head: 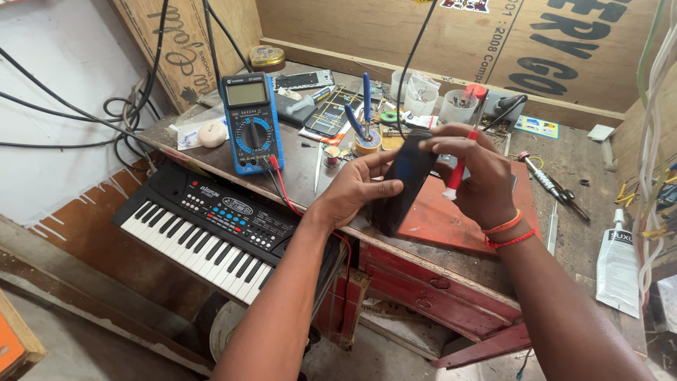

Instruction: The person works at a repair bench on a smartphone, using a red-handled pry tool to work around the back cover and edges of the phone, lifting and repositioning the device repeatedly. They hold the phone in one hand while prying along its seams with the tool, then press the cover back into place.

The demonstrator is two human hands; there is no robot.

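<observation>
Looking down from the head camera, the left hand point(356, 189) gripped a dark phone point(403, 185) from below, its long axis tilted steeply, top end away from the person. The right hand point(474, 173) closed over the phone's upper end while pinching a red-and-white screwdriver point(458, 173) beside it. Both hands met above the red workbench point(441, 222), right of the blue multimeter point(252, 120).

I face a cluttered wooden worktop point(233, 159) with red drawers point(437, 289), plywood boards point(395, 32) behind it, a white wall point(63, 77) to my left, daylight.
</observation>
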